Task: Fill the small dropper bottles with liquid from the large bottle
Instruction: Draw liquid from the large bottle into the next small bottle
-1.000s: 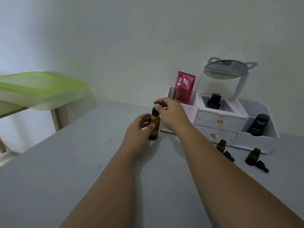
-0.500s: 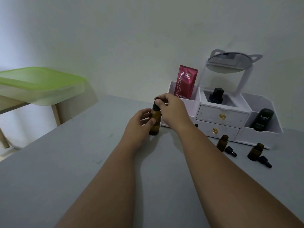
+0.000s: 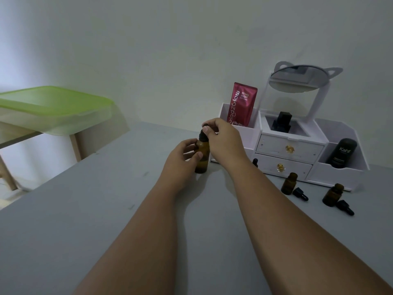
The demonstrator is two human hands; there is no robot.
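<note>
A large amber bottle (image 3: 202, 155) with a black dropper cap (image 3: 203, 135) stands upright on the grey table (image 3: 85, 209). My left hand (image 3: 182, 158) wraps its body from the left. My right hand (image 3: 223, 139) pinches the black cap from above. Two small amber dropper bottles (image 3: 288, 184) (image 3: 332, 194) stand uncapped to the right, each with a black dropper cap (image 3: 300, 194) (image 3: 345, 207) lying beside it. A third black dropper (image 3: 255, 162) peeks out behind my right forearm.
A white organiser (image 3: 340, 173) with two drawers, a tilted mirror (image 3: 299, 79), a red sachet (image 3: 242, 104), a black perfume bottle (image 3: 281, 122) and a black Kahf tube (image 3: 341, 153) stands against the wall. A green-lidded box (image 3: 53, 107) rests on a wooden stand at left.
Both hands stay on the large bottle and its cap; the fingers on the cap have shifted slightly. The camera view has drifted a little.
</note>
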